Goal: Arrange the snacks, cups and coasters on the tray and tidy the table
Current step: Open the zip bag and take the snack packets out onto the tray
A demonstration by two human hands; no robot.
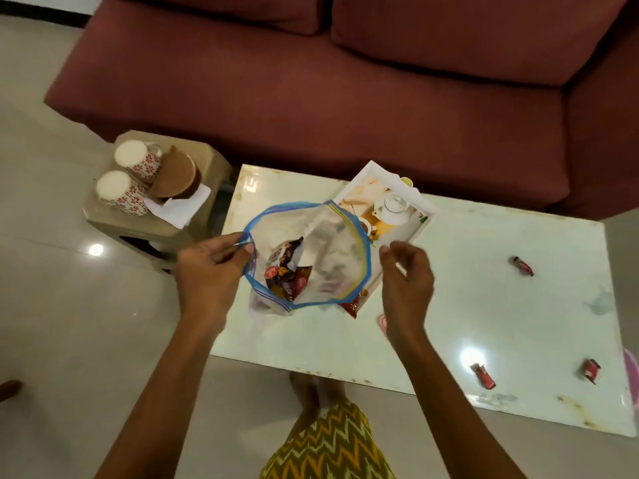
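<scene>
- Head view, looking down: a clear zip bag (307,250) with a blue-rimmed mouth is held open above the left part of the white desk (484,271); snack packets (287,271) lie inside it.
- Left hand (207,271): closed in a pinch on the bag's left rim, keeping the mouth spread.
- Right hand (406,274): just right of the bag's mouth, fingers loosely curled; a small pale item seems to sit in them, but blur prevents certainty.
- Tray (390,209): printed with a teapot, lying on the desk behind and right of the bag, partly covered by it.
- Red wrappers (522,265): scattered well to the right, nearest the right hand.
- Cups (138,159) and coasters (177,176): on a stool (103,219) far left, nearer the left hand.
</scene>
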